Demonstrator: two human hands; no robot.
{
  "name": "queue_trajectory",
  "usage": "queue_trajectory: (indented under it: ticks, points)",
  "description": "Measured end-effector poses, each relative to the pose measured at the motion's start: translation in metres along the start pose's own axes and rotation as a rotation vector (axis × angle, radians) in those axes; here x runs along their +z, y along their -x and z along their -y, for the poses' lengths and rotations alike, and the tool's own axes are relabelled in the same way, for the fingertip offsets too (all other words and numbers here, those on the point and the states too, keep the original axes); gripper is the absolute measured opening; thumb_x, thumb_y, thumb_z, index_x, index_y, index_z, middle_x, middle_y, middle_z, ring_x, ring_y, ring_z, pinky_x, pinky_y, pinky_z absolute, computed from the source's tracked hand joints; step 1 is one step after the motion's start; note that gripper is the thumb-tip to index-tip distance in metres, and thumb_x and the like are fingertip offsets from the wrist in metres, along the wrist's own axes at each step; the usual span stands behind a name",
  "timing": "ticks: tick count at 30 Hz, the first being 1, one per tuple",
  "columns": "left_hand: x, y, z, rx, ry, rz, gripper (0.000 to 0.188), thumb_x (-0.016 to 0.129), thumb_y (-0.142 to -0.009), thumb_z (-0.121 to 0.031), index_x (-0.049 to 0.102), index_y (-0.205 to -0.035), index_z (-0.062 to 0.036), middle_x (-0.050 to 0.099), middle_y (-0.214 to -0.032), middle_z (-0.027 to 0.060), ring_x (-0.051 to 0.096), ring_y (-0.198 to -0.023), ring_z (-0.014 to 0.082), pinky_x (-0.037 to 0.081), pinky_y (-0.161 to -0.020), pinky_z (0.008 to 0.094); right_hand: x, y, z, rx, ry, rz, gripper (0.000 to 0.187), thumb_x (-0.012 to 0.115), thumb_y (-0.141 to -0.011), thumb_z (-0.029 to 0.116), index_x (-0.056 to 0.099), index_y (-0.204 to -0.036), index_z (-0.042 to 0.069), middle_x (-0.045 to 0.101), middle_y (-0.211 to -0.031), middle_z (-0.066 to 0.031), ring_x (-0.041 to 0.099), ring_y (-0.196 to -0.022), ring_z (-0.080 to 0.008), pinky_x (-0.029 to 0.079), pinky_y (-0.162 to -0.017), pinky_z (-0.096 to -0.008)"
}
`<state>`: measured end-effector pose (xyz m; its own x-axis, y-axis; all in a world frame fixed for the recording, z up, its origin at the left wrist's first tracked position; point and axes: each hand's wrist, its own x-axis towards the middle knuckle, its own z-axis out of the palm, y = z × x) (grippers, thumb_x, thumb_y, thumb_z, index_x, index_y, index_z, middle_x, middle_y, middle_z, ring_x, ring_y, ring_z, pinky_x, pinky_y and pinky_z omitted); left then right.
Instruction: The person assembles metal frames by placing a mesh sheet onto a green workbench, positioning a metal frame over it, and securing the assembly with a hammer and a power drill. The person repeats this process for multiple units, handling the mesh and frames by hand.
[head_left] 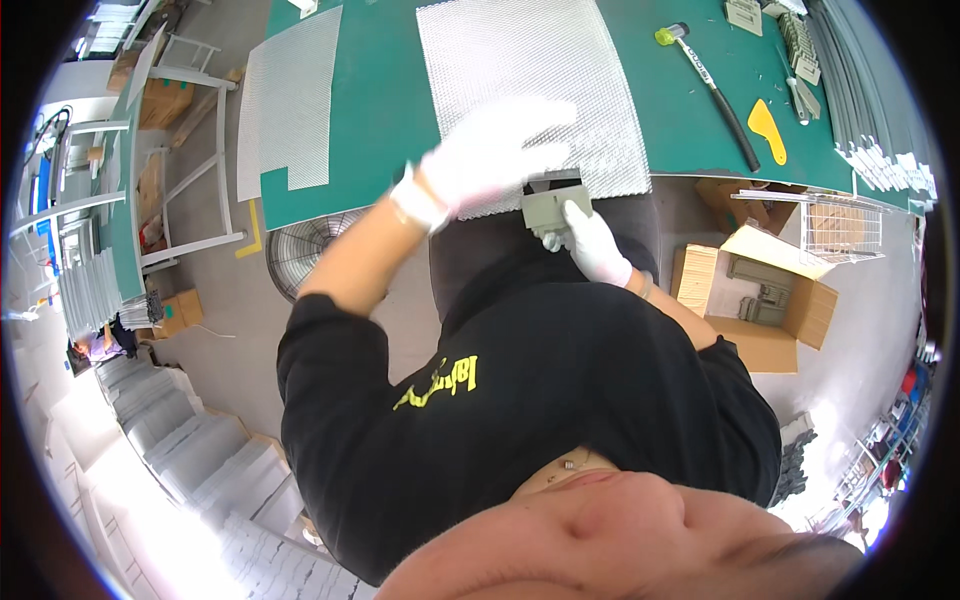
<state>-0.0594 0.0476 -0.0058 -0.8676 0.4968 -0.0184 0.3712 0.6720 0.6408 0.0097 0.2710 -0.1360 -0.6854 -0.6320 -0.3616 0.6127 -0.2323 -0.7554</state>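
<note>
My left hand (pixel 500 155), in a white glove, is over the near part of a silvery mesh sheet (pixel 530 50). Its fingers are stretched out with the thumb apart, a little smeared by motion, and nothing shows between them. My gloved right hand (pixel 597 243) grips a small flat grey-green plastic part (pixel 558 208) above my lap, just off the table's near edge. The thumb lies on top of the part and the other fingers are beneath it. Whether the mesh touches my left hand I cannot tell.
On the green table (pixel 380 100) lie another mesh sheet (pixel 290 100), a mallet (pixel 710 85), a yellow scraper (pixel 767 130) and grey strips (pixel 870 90). An open cardboard box (pixel 755 335) with grey parts stands right of me, below a wire basket (pixel 842 228). A fan (pixel 300 250) is at left.
</note>
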Motion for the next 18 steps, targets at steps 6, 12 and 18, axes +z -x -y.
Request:
queue_trajectory:
  ticks: [6, 12, 18]
  points:
    - [0.075, -0.047, 0.003, 0.174, -0.448, -0.142, 0.075, 0.062, -0.088, -0.054, 0.047, -0.147, -0.0121, 0.040, -0.151, 0.0236, 0.035, -0.142, 0.0419, 0.018, -0.117, 0.0629, -0.037, 0.028, -0.002, -0.277, 0.021, -0.467, 0.045, 0.041, -0.107, 0.039, 0.059, -0.119, -0.001, 0.068, -0.093, -0.0088, 0.060, -0.071, -0.0115, 0.048, -0.063, -0.0266]
    - [0.107, -0.032, -0.043, 0.067, -0.400, -0.170, 0.075, 0.062, -0.088, -0.052, 0.045, -0.149, -0.0111, 0.038, -0.152, 0.0250, 0.032, -0.144, 0.0414, 0.014, -0.117, 0.0653, -0.056, 0.032, -0.016, -0.444, 0.104, -0.564, 0.034, 0.041, -0.108, 0.030, 0.061, -0.110, 0.003, 0.064, -0.099, -0.0041, 0.059, -0.091, -0.0120, 0.049, -0.081, -0.0292]
    - [0.107, -0.029, -0.037, 0.071, -0.399, -0.178, 0.070, 0.061, -0.090, -0.046, 0.047, -0.147, -0.0097, 0.038, -0.152, 0.0264, 0.033, -0.143, 0.0421, 0.015, -0.117, 0.0646, -0.042, 0.043, 0.034, -0.243, 0.093, -0.441, 0.020, 0.058, -0.103, 0.023, 0.065, -0.105, 0.005, 0.064, -0.096, 0.0005, 0.057, -0.086, -0.0076, 0.047, -0.078, -0.0266]
